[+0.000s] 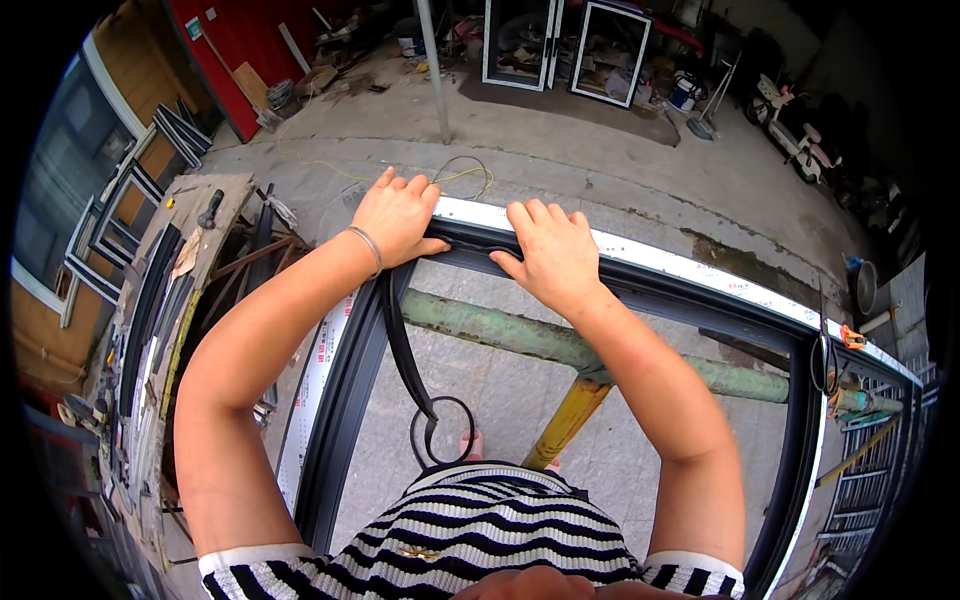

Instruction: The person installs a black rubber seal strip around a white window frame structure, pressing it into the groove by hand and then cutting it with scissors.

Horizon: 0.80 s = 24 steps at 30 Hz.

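Note:
A dark grey window frame (705, 293) with white printed film on its outer faces lies in front of me. My left hand (398, 220) is closed over its far rail beside the left corner, thumb on the inner side. Farther right along that rail, my right hand (555, 252) grips likewise, fingers over the outer edge and thumb inside. Between the thumbs a bit of black strip shows along the inner groove. From under my left hand a black rubber sealing strip (403, 350) hangs through the opening and ends in a loop near my waist.
Green pipe support (500, 328) with a yellow leg (568, 424) stands beneath the frame. Black-handled scissors (825, 365) and an orange tool (852, 337) are at its right corner. A cluttered workbench (225, 200) stands left; finished frames (610, 50) and a scooter (795, 130) are farther off.

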Available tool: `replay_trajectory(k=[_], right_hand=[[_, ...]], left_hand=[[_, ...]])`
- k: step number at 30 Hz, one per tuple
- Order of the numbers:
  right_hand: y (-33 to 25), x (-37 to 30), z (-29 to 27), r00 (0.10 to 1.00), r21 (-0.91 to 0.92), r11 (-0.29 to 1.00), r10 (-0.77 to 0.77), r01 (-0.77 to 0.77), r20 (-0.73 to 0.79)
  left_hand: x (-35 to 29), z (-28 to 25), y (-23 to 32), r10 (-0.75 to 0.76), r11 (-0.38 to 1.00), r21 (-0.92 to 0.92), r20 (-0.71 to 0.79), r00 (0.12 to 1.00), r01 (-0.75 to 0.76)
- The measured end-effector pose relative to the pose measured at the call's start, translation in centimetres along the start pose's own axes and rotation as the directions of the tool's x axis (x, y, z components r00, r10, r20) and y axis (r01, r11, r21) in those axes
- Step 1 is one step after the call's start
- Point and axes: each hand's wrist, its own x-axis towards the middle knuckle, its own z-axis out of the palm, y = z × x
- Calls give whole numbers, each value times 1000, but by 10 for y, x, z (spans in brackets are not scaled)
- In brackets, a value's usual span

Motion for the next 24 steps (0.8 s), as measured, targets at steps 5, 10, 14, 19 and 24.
replay_trajectory(k=[5, 10, 14, 19, 24], right_hand=[[-4, 1, 2, 999, 31, 999, 39, -39, -21], [1, -2, 11, 996, -33, 999, -21, 18, -85], [-1, -1, 16, 994, -53, 999, -13, 8, -105], [-7, 1, 23, 990, -78, 997, 8, -19, -141], [-7, 1, 22, 989, -84, 996, 26, -39, -147]], left_hand=[[3, 9, 13, 78, 983, -150, -166, 983, -103], [5, 6, 15, 97, 989, -99, -116, 988, -109], [8, 11, 10, 197, 980, 21, -126, 972, -196], [11, 18, 12, 214, 964, 172, -51, 975, -203], [16, 4, 13, 184, 983, -11, 5, 983, -184]])
